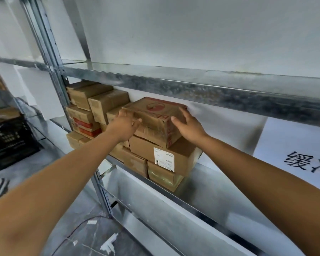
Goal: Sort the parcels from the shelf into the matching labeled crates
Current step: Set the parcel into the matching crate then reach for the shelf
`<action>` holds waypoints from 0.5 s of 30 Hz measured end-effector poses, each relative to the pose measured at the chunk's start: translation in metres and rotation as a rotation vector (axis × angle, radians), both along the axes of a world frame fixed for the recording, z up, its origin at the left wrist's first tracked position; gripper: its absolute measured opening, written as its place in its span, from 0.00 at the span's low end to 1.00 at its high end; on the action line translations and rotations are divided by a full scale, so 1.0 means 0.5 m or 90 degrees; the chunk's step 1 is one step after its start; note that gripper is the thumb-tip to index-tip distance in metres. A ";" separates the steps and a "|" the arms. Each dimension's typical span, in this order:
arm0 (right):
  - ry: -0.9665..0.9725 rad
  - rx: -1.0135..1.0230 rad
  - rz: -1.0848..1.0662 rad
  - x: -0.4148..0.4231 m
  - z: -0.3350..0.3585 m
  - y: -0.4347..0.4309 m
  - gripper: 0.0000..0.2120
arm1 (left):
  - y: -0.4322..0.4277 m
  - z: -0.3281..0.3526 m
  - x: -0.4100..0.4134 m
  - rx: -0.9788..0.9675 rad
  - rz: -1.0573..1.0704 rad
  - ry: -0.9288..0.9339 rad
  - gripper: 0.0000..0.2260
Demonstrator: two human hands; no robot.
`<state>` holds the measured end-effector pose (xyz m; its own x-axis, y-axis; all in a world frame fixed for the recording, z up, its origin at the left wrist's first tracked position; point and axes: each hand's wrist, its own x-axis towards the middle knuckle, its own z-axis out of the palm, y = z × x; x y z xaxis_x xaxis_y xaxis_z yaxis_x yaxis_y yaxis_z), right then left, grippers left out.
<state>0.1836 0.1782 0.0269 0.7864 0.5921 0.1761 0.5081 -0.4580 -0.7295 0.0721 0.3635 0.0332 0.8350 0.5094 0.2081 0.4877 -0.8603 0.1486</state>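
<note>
A brown cardboard parcel with red printing (155, 115) lies on top of a stack of parcels on the metal shelf (211, 174). My left hand (125, 124) presses its left side and my right hand (187, 124) presses its right side, so both hands grip it. Under it sits a larger box with a white shipping label (163, 159). Several more brown parcels (98, 106) are piled to the left on the same shelf.
A black plastic crate (9, 143) stands on the floor at far left, beside the shelf's upright post (50, 58). The shelf board above (192, 84) hangs low over the stack. A white sheet with black characters (307, 163) lies on the shelf at right.
</note>
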 end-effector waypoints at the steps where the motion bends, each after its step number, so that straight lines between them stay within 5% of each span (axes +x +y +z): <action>1: 0.005 -0.004 -0.004 0.001 0.003 0.007 0.29 | 0.013 0.007 0.011 0.003 -0.001 -0.014 0.25; 5: 0.045 0.016 -0.032 -0.004 0.004 0.039 0.27 | 0.071 0.033 0.055 -0.004 -0.031 -0.085 0.23; 15: 0.136 0.125 -0.151 -0.051 0.008 0.080 0.23 | 0.155 0.053 0.109 -0.221 -0.232 0.001 0.28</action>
